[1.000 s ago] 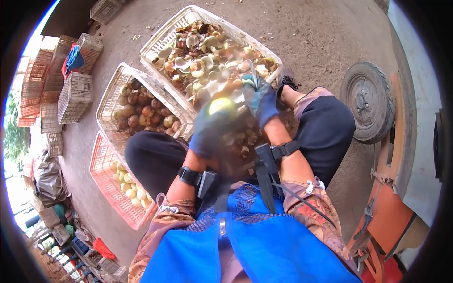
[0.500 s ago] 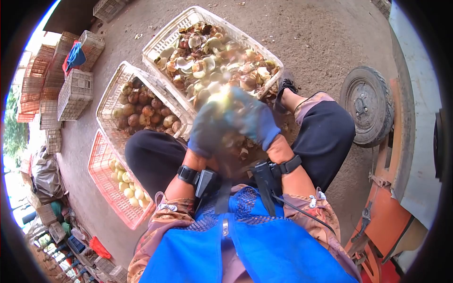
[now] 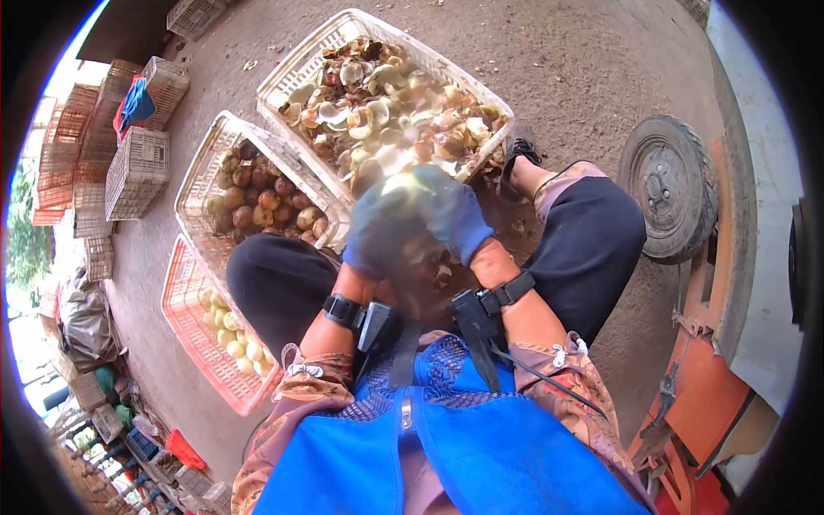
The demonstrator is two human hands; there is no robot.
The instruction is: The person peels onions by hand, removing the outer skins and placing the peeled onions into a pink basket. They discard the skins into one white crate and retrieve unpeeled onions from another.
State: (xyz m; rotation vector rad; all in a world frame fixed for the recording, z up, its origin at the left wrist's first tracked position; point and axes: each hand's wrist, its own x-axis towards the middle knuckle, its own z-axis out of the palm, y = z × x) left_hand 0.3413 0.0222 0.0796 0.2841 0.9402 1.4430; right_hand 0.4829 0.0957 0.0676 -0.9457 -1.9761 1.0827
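My left hand (image 3: 375,225), in a blue-grey work glove, is closed around a pale, round, fruit-like piece (image 3: 399,183) blurred by glare. Against it, my right hand (image 3: 451,213), gloved in blue, is curled; whatever its fingers hold is hidden. Both hands meet at the near edge of a white crate (image 3: 283,79) heaped with cut peels and shells (image 3: 378,116). To the left, a second white crate (image 3: 196,193) holds brownish-red round fruits (image 3: 262,199). Below that, a pink crate (image 3: 202,348) contains pale, peeled round fruits (image 3: 232,333).
My bent knees flank the hands. A wheel (image 3: 668,189) and an orange metal frame (image 3: 708,390) stand at the right. Stacked crates (image 3: 137,172) and a grey covered heap (image 3: 86,326) line the left side. Bits of peel lie on the concrete floor (image 3: 584,86).
My right hand has shifted slightly left and drawn closer to the left hand, with its forearm following. The left hand stays nearly in place. The crates look unchanged.
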